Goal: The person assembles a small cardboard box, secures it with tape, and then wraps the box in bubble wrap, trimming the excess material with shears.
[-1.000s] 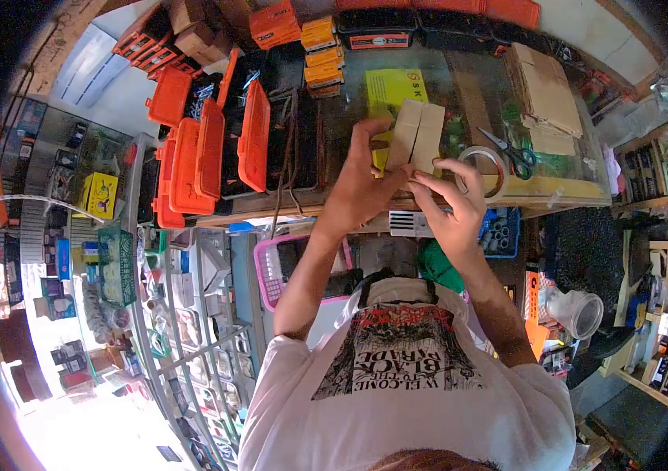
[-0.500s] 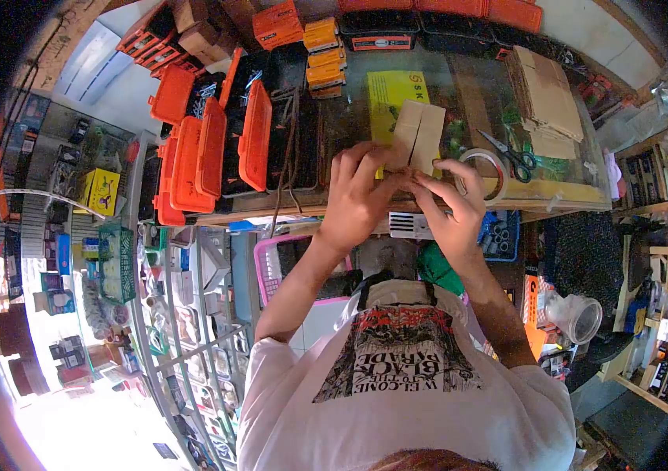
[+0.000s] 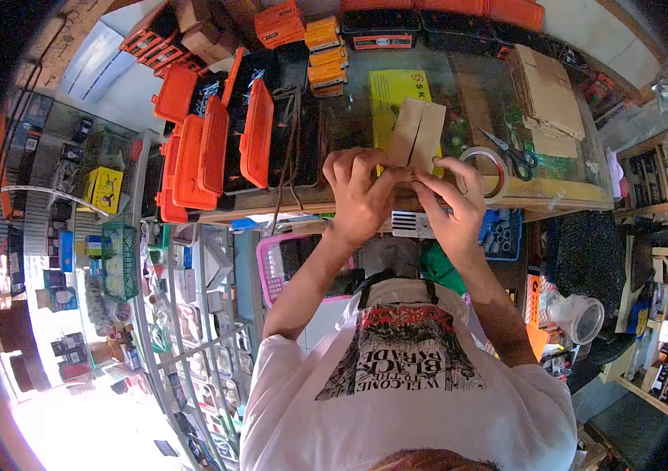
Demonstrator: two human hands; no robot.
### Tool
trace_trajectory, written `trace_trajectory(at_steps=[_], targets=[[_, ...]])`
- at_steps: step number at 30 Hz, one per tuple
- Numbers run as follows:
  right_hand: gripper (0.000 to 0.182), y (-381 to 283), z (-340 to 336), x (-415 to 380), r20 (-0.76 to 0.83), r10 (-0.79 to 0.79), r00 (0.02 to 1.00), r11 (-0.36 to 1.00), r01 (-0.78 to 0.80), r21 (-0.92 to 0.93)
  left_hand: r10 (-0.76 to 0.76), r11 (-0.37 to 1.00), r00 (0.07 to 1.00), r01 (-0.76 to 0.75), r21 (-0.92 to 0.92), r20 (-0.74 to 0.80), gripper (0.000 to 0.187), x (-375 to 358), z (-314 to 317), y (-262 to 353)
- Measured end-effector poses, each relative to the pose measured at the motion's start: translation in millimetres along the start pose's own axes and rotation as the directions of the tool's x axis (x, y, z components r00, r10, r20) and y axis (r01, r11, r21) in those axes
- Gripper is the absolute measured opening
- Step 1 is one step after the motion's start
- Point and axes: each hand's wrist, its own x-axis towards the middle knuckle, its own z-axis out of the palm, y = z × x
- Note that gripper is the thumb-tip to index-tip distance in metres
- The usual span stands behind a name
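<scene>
Pinching the near end of a cardboard box (image 3: 420, 129) over the counter (image 3: 558, 191), left hand (image 3: 359, 192) and right hand (image 3: 456, 200) curl nearly closed on it, apparently for steadiness; tape roll (image 3: 502, 177) and scissors (image 3: 519, 159) lie handily near the right.

Matt brown cardboard forms the carton (image 3: 406, 125), set against a glossy glass-topped counter (image 3: 354, 118) edged in wood, metal-bladed scissors (image 3: 511, 152) (their handles apparently plastic), smooth plastic orange lids (image 3: 255, 141) and a matt cloth T-shirt (image 3: 295, 416).
</scene>
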Motion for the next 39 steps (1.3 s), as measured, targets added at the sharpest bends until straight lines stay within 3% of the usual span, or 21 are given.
trace_trajectory(at_steps=[12,24,27,31,35,38,39], targets=[[0.029,-1,-3,2,0.015,-0.026,1.000,0.999,0.027,-0.018,0.020,0.999,0.995,-0.015,-0.045,0.101,0.036,8,-9,-7],[0.028,-3,-6,3,0.047,-0.022,0.999,0.999,0.023,-0.034,0.039,0.990,0.998,-0.044,-0.133,-0.039,0.037,3,0,-10],[0.028,-3,-6,2,0.052,-0.010,0.999,1.000,0.010,-0.013,0.021,0.981,0.998,-0.010,-0.196,0.054,0.035,15,-18,-10],[0.035,1,-7,4,0.080,0.011,0.997,0.999,-0.014,0.033,-0.242,0.854,0.970,0.222,-0.471,0.019,0.026,25,-36,2],[0.037,6,-26,22,0.177,0.094,0.980,0.996,-0.093,-0.016,-0.296,0.828,0.955,0.253,-0.501,-0.007,0.021,13,-51,13],[0.034,13,-34,38,0.107,0.049,0.993,0.984,-0.029,-0.177,-0.352,0.846,0.935,0.300,-0.440,-0.040,0.021,-10,-61,21],[0.029,15,-36,41,0.069,0.028,0.997,0.988,-0.018,-0.152,-0.386,0.852,0.921,0.331,-0.405,-0.060,0.022,-21,-64,24]])
